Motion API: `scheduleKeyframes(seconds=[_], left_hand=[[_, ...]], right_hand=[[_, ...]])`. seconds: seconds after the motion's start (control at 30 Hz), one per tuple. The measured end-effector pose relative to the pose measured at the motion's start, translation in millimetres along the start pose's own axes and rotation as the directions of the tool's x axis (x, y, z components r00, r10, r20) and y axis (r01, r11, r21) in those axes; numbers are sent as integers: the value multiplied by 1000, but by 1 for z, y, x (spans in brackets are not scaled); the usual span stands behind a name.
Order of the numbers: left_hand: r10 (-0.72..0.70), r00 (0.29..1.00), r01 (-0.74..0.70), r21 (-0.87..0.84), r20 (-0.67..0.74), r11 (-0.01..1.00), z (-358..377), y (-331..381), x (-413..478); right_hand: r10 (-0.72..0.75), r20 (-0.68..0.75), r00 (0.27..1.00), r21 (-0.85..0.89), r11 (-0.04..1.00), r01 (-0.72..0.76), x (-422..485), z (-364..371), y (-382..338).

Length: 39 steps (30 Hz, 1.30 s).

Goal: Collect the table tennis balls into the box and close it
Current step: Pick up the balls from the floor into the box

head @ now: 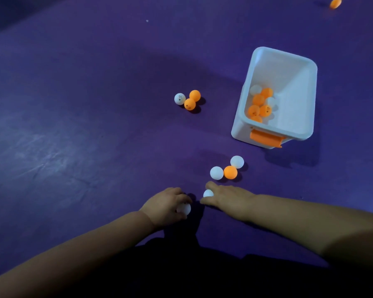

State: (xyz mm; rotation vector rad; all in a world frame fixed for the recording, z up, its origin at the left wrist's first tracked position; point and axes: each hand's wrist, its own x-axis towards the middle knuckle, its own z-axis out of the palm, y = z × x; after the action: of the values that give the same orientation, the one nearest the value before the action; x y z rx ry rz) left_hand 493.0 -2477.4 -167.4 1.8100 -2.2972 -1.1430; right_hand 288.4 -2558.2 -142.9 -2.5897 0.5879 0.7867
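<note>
The left hand (pixel 166 203) curls its fingers round the left-hand ball (pixel 184 208), a white one, low over the purple surface (pixel 84 125). Just to its right, the right hand (pixel 228 198) lies palm down with the right-hand ball (pixel 208 193), also white, pinched between thumb and forefinger. The two hands are near each other but apart.

Just beyond the right hand's fingers sits the near cluster (pixel 230 172): two white balls with an orange one between them, all touching. Farther and to the right stands the white box (pixel 293 87), open at the top, with an orange latch (pixel 266 138) on its near end. The boxed balls (pixel 260 104), orange and white, lie heaped against its left wall. To the left of the box, well apart from it, the far cluster (pixel 189 104) holds one white and two orange balls pressed together.

The left half of the surface is open, and a clear lane runs between the near cluster and the box.

A stray orange ball (pixel 335 2) at the far right is blurred, close to the top edge. Both forearms are cut off by the frame, and the near middle is too dark to make out.
</note>
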Motion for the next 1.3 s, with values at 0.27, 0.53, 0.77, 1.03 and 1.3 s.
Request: scheduleKeyframes(seconds=[0.27,0.53,0.77,1.03,1.3], left_hand=[[44,864,-125,-130,-501,984,-86,52,49],[198,749,-365,-144,-632,920,-168,138,165],[26,773,-193,-196,-634,961,-150,121,179],[-110,918,13,-249,-382,968,-81,67,116],[-52,989,42,-72,-136,996,-41,58,102]], right_hand=[[503,-677,538,562,824,-63,-41,-74,35],[788,-559,257,707,615,-349,-83,-105,131],[772,-571,277,612,626,-483,-101,-86,140],[385,-740,551,329,922,-203,-60,-28,88],[396,-237,887,200,913,-354,-23,-3,90]])
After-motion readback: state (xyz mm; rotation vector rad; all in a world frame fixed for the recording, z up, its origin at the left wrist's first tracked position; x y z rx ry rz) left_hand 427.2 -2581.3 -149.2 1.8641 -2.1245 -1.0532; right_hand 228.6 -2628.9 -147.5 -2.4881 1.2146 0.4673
